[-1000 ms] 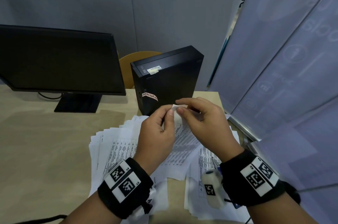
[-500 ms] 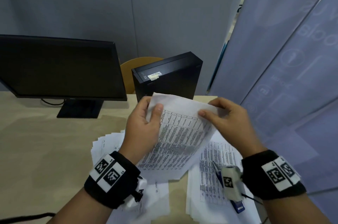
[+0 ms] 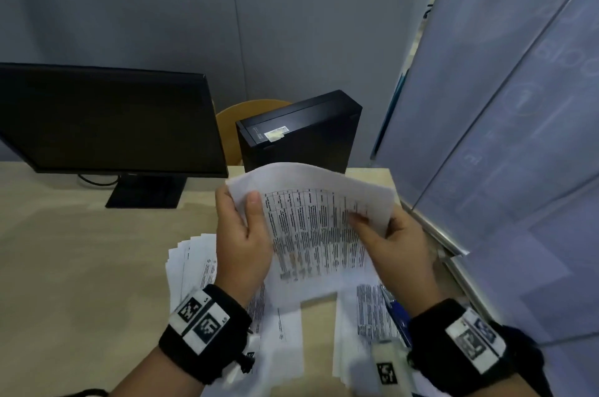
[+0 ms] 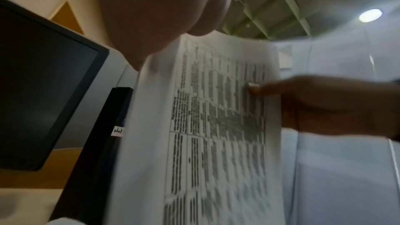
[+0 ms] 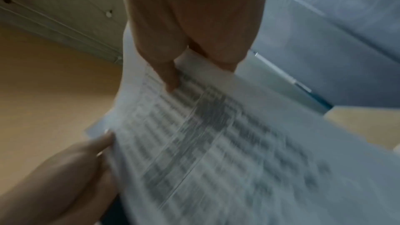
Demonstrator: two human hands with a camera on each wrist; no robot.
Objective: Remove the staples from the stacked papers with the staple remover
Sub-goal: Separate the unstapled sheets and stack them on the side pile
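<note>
Lifted since the earlier frame, the printed sheet [image 3: 321,228] now stands higher at frame centre, hiding more of the black computer case [image 3: 301,134].

Largest first: the beige desk [image 3: 81,250] fills the lower left, the dark monitor [image 3: 103,118] the left, and spread papers [image 3: 191,263] the bottom centre. Left hand [image 3: 241,241] pinches the sheet's left edge, thumb in front; right hand [image 3: 393,244] pinches its right edge. A blue tool [image 3: 397,315], maybe the staple remover, lies on papers by the right wrist.
</note>
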